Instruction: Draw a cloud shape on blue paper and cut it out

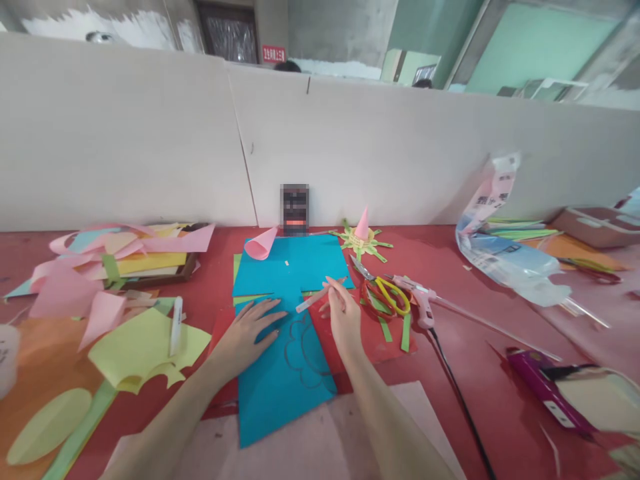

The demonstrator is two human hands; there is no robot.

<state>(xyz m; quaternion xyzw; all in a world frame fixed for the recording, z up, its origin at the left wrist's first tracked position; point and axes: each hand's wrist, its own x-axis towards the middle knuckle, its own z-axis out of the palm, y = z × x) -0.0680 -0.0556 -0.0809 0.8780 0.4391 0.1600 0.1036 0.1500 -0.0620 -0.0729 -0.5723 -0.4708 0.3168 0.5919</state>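
Left hand (245, 340) is resting palm-down with fingers spread, pressing on the bright blue paper (270, 407); right-hand (345, 320) fingers are closing around a slim, pale pinkish-white pen-like stick (306, 306), its lower end pointing toward the left fingers and hovering near the paper. The blue paper is lying under and between both sets of fingers and extending nearer the body; a dark scalloped flower outline (289, 352) is showing on it, just nearer than the stick. A wide blue section (295, 267) is spreading beyond the fingers; cannot tell if it is joining the lower part. A pink rolled paper cone (260, 245) is lying on that section, beyond the left fingers. Beyond the right fingers, an upright pink paper cone (363, 225) is standing on a yellow-green rayed paper piece (367, 248). Just right of the right fingers, metal scissors with yellow and red handles (393, 293) are lying beside a pink glue gun (425, 307). Left of the left fingers, a white capped marker (176, 327) is resting on pale yellow-green paper (125, 347). Everything is sitting on the red tabletop (450, 387).
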